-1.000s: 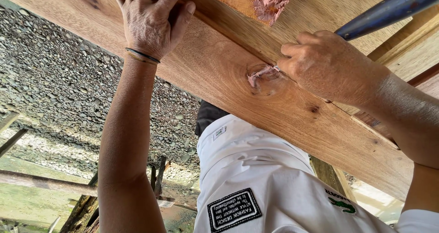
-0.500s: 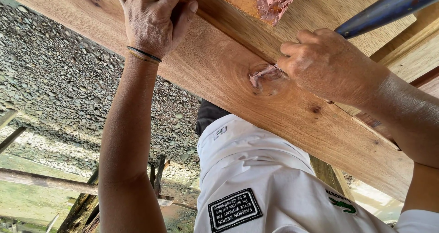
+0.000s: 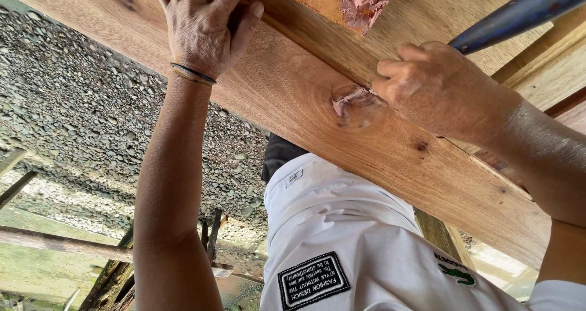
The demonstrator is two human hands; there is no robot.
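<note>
Filler (image 3: pixel 349 100) on that knot: keep your left hand (image 3: pixel 204 27) spread flat bracing the plank (image 3: pixel 293 85) while your right hand (image 3: pixel 439 88), fingers bunched, works it in firmly.

We see a smooth, matt wooden plank (image 3: pixel 293 97), pasty pink filler (image 3: pixel 349 100) on its knot, beside rough pebbled concrete (image 3: pixel 73 103).

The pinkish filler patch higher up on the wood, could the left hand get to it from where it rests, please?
Probably yes: the left hand lies flat on the plank, and bare wood alone separates it from the upper filler patch.
</note>
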